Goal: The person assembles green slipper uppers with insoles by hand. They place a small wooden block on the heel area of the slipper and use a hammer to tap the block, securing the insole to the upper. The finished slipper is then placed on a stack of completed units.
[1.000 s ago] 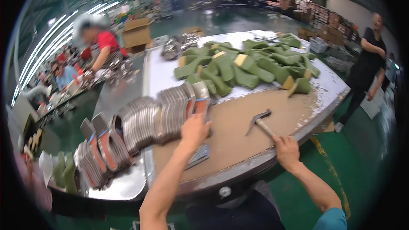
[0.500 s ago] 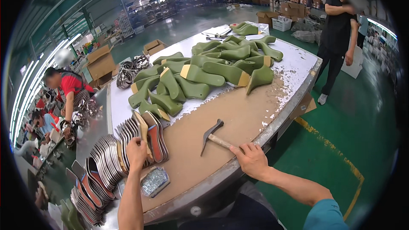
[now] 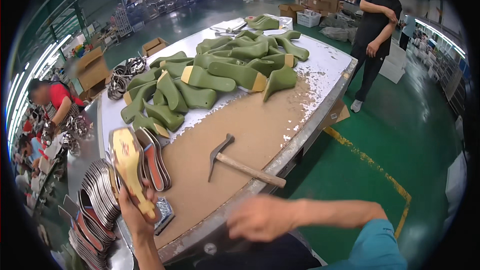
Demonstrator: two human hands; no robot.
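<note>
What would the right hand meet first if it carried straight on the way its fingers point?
Probably nothing on the table: the right hand, blurred and empty, points left along the table's near rim, toward the left hand holding a yellow sole. Depth is unclear.

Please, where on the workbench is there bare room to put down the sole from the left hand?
The brown workbench is bare between the hammer and the green shoe lasts, and right of the hammer toward the edge. Around the left hand the stacked soles crowd it.
</note>
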